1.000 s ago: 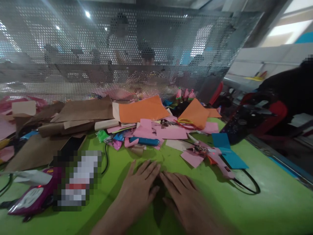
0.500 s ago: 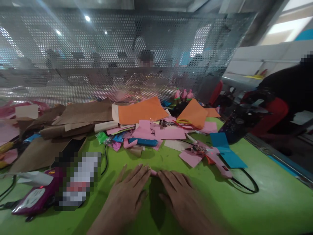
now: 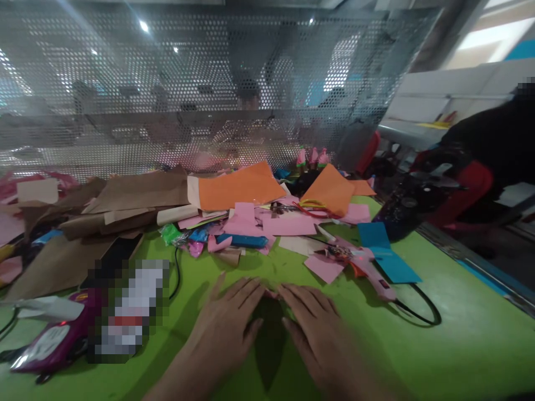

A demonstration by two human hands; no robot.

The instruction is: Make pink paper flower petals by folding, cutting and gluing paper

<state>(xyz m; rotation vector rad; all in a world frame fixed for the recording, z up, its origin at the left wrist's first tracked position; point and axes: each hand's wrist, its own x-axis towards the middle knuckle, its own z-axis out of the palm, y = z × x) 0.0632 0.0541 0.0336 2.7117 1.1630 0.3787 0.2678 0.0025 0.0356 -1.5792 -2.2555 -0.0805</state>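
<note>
My left hand lies palm down on the green table, its fingers stretched forward and its thumb apart. Beside it, my right hand is held the same way, flat and angled inward. Between the two sets of fingertips shows a bit of a small pink piece, perhaps rolled paper or foam. Most of it is covered by the fingers, which press on it from above. Neither hand is wrapped round anything.
A pink hot glue gun rests on the right beside folded blue sheets. Brown, orange and pink sheets pile along the back before a perforated metal screen. A purple device lies at left. A person in black is at right.
Both hands have shifted slightly right, with the fingertips closer together. Less of the pink piece shows between them. The camera view has moved a little.
</note>
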